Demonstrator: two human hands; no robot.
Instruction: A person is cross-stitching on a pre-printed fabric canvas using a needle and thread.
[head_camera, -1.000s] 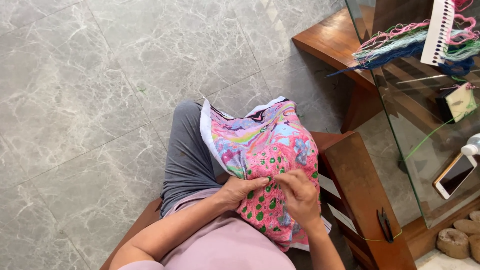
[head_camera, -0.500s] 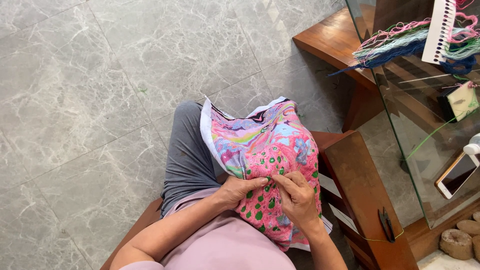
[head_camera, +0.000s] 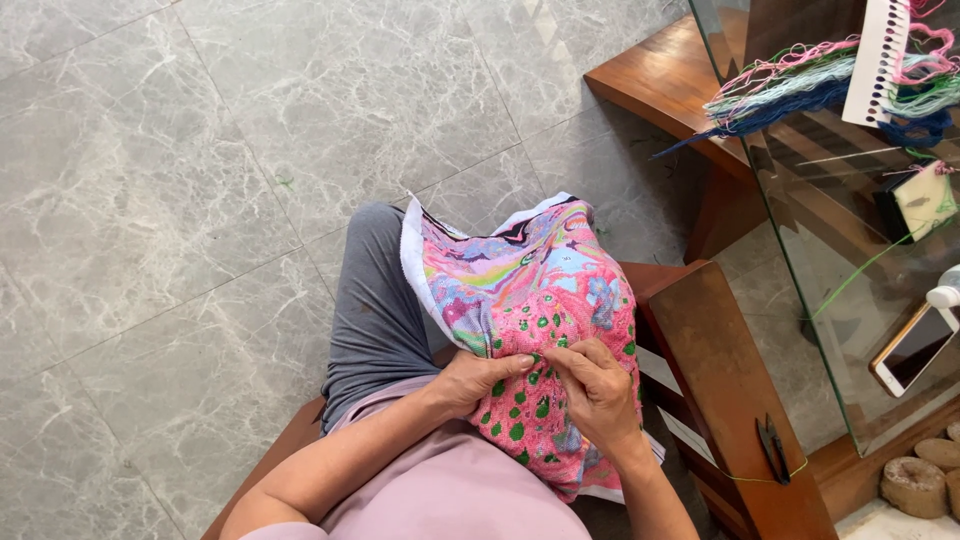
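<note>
- Left hand (head_camera: 470, 380) gripped fold of embroidered cloth (head_camera: 530, 300), frame centre.
- Right hand (head_camera: 595, 390): fingertips pinched shut on cloth; needle not discernible.
- Thread skeins (head_camera: 790, 90) upper right.

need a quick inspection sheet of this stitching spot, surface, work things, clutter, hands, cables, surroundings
surface: grey marble-look tiled floor; the person sits on a brown wooden seat.
job's things: colourful pink and green embroidered cloth draped over the lap; no needle can be made out.
clutter: bundle of coloured threads on a white card organiser, white-edged smartphone, small black scissors on the wooden armrest.
grippers: left hand grips the cloth edge; right hand pinches at the green-spotted area.
cables: nothing seen; only a loose green thread.
surroundings: glass-topped table on the right, round woven pieces in the corner.
</note>
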